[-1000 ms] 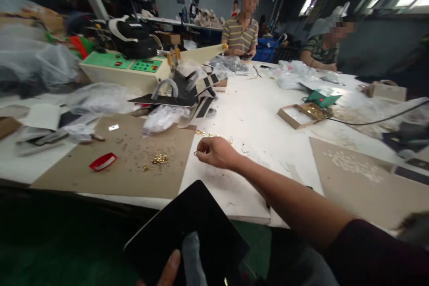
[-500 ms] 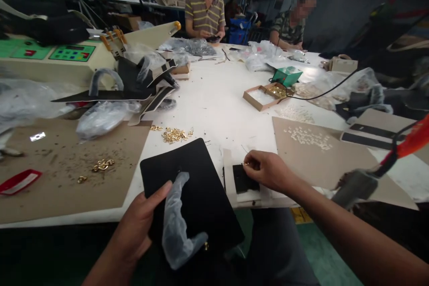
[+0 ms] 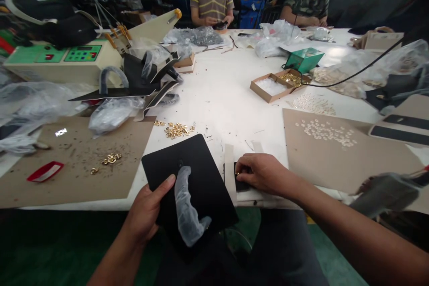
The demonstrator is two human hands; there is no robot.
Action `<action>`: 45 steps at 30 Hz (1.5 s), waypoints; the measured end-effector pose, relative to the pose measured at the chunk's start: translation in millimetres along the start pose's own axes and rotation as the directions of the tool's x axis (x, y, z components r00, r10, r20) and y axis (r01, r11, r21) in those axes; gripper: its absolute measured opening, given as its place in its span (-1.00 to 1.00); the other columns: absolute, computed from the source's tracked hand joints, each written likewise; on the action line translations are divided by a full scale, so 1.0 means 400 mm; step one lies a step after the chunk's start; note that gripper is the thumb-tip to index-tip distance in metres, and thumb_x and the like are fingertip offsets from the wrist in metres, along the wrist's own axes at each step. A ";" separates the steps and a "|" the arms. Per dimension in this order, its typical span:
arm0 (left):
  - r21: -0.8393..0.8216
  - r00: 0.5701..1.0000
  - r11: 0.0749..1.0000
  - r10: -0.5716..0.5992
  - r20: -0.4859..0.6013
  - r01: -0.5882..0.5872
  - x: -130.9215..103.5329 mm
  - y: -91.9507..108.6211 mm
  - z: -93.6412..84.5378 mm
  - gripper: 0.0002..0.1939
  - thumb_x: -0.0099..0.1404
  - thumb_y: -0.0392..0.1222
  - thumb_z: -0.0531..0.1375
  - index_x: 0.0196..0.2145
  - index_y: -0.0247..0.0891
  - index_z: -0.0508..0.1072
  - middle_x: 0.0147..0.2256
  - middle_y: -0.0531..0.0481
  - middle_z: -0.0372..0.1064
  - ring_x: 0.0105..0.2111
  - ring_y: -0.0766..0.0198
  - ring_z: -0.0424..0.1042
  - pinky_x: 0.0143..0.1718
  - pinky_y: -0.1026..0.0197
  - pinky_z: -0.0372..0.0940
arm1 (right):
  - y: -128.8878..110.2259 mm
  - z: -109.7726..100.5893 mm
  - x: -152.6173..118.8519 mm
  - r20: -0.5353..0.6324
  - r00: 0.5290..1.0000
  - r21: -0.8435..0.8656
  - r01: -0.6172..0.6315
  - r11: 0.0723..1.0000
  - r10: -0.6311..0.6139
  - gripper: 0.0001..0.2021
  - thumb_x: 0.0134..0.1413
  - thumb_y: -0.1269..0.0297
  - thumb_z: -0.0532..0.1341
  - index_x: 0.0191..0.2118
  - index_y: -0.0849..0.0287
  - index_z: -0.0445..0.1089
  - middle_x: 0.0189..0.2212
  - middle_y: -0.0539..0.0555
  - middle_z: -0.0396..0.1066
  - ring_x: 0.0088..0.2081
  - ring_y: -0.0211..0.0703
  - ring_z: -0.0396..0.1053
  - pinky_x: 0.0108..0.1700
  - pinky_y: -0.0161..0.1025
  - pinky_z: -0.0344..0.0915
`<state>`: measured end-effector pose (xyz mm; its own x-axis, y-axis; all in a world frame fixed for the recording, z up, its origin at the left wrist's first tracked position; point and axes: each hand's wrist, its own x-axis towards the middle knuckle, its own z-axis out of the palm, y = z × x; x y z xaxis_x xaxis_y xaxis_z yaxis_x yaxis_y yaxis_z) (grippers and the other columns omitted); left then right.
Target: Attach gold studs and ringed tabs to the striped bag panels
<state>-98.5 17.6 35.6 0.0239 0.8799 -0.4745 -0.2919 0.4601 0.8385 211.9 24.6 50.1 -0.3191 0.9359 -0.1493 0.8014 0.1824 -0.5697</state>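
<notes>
At lower centre, a black panel (image 3: 211,181) with wrapped handle (image 3: 187,210) is held by the left hand (image 3: 146,210). A small gold piece (image 3: 237,173) appears pinched by the right hand (image 3: 263,172) at a dark pad (image 3: 240,186). Placing is judged in hand; next, careful alignment seems called for.

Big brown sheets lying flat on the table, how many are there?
2. The left sheet lies left of the black panel in the left hand; the right sheet lies right of the right hand. More may be hidden.
</notes>
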 end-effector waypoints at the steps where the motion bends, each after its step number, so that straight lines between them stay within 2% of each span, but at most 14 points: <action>1: 0.003 1.000 1.000 0.005 -0.002 -0.005 -0.001 0.000 0.001 -0.26 0.17 -0.08 0.49 0.26 -0.27 0.43 0.07 -0.18 0.57 -0.01 -0.11 0.60 0.15 -0.04 0.47 | 0.000 -0.002 0.004 0.008 1.000 -0.010 -0.010 1.000 0.010 -0.92 0.08 0.38 0.38 -0.30 0.04 0.54 -0.35 -0.10 0.52 -0.32 -0.21 0.40 -0.31 -0.31 0.13; 7: -0.001 1.000 1.000 0.020 0.003 -0.020 -0.005 -0.002 0.004 -0.23 0.17 -0.06 0.48 0.28 -0.28 0.40 0.10 -0.19 0.55 0.11 -0.16 0.52 0.16 -0.06 0.46 | -0.007 -0.009 -0.002 0.020 0.999 0.000 -0.032 0.999 0.032 -0.90 0.11 0.37 0.37 -0.27 0.01 0.58 -0.31 -0.08 0.53 -0.31 -0.19 0.43 -0.29 -0.29 0.18; 10: 0.000 1.000 1.000 0.020 0.009 -0.020 -0.004 -0.004 0.002 -0.26 0.18 -0.05 0.48 0.26 -0.27 0.42 0.10 -0.18 0.55 0.12 -0.14 0.51 0.17 -0.03 0.45 | -0.010 -0.004 -0.015 -0.019 1.000 -0.002 -0.010 1.000 0.010 -0.90 0.19 0.37 0.32 -0.24 0.00 0.58 -0.28 -0.07 0.54 -0.27 -0.18 0.44 -0.24 -0.29 0.22; 15: 0.004 1.000 1.000 0.004 -0.001 -0.004 -0.005 -0.003 -0.001 -0.26 0.15 -0.04 0.49 0.24 -0.28 0.45 0.09 -0.19 0.56 0.11 -0.17 0.52 0.14 -0.04 0.47 | -0.005 0.018 -0.025 -0.088 0.996 -0.030 0.026 0.999 -0.028 -0.85 0.23 0.37 0.31 -0.13 -0.01 0.55 -0.26 -0.08 0.51 -0.27 -0.21 0.45 -0.25 -0.32 0.24; 19: 0.018 1.000 1.000 0.016 0.014 -0.016 -0.003 -0.005 -0.005 -0.28 0.17 -0.04 0.48 0.24 -0.26 0.45 0.11 -0.17 0.54 0.14 -0.14 0.50 0.19 -0.01 0.44 | -0.005 0.021 -0.030 -0.066 0.992 -0.123 0.098 0.987 -0.107 -0.86 0.29 0.36 0.26 -0.16 0.00 0.57 -0.22 -0.06 0.51 -0.22 -0.19 0.48 -0.20 -0.30 0.25; 23: 0.029 0.999 0.999 0.038 0.024 -0.039 -0.002 -0.005 -0.006 -0.30 0.20 -0.05 0.47 0.24 -0.25 0.44 0.14 -0.15 0.52 0.16 -0.10 0.48 0.23 0.03 0.39 | -0.013 0.016 -0.028 -0.051 0.995 -0.206 0.072 0.976 -0.084 -0.84 0.28 0.32 0.27 -0.14 -0.05 0.59 -0.24 -0.05 0.54 -0.23 -0.15 0.50 -0.24 -0.26 0.24; 28: 0.014 0.999 1.000 0.015 0.035 -0.015 -0.006 -0.003 -0.003 -0.29 0.21 -0.04 0.46 0.26 -0.26 0.42 0.14 -0.17 0.52 0.14 -0.13 0.50 0.19 -0.01 0.43 | 0.003 0.026 -0.028 -0.079 0.996 -0.055 0.035 0.998 -0.040 -0.83 0.28 0.33 0.30 -0.13 -0.10 0.61 -0.24 -0.08 0.54 -0.23 -0.18 0.49 -0.21 -0.28 0.28; 33: 0.020 0.999 1.000 0.023 0.031 -0.024 -0.003 -0.008 -0.006 -0.31 0.20 -0.04 0.46 0.24 -0.24 0.44 0.12 -0.17 0.54 0.13 -0.15 0.50 0.17 -0.05 0.45 | 0.032 0.049 -0.044 -0.198 0.978 0.082 0.086 0.993 -0.068 -0.89 0.30 0.30 0.31 -0.13 0.00 0.60 -0.24 -0.02 0.51 -0.19 -0.15 0.47 -0.12 -0.26 0.31; 36: 0.018 0.999 0.999 0.030 0.021 -0.030 -0.003 -0.008 -0.005 -0.29 0.17 -0.04 0.48 0.23 -0.26 0.45 0.10 -0.18 0.55 0.13 -0.18 0.50 0.17 -0.08 0.45 | 0.032 0.054 -0.049 -0.207 0.975 0.069 0.095 0.993 -0.079 -0.88 0.33 0.31 0.28 -0.15 0.01 0.60 -0.23 -0.01 0.51 -0.17 -0.15 0.46 -0.10 -0.25 0.31; 42: 0.025 1.000 0.999 0.024 0.008 -0.024 -0.008 -0.001 0.002 -0.28 0.14 -0.04 0.49 0.21 -0.29 0.47 0.08 -0.20 0.56 0.10 -0.18 0.52 0.14 -0.05 0.47 | 0.009 0.045 -0.046 -0.148 0.988 -0.073 0.020 0.997 -0.030 -0.85 0.32 0.34 0.26 -0.17 0.02 0.61 -0.24 0.01 0.50 -0.20 -0.14 0.46 -0.15 -0.25 0.31; 45: 0.023 1.000 0.999 0.026 0.010 -0.026 -0.008 0.000 0.003 -0.27 0.13 -0.04 0.50 0.21 -0.28 0.48 0.06 -0.19 0.57 0.09 -0.18 0.53 0.14 -0.04 0.47 | -0.001 0.034 -0.040 -0.129 0.991 -0.025 -0.028 0.999 0.024 -0.85 0.28 0.35 0.29 -0.18 0.00 0.62 -0.22 -0.01 0.52 -0.18 -0.14 0.48 -0.13 -0.25 0.32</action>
<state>-97.4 15.1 37.3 0.0262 0.8928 -0.4497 -0.2706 0.4394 0.8566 209.9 5.4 41.8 -0.2318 0.9711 -0.0575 0.8223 0.1640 -0.5449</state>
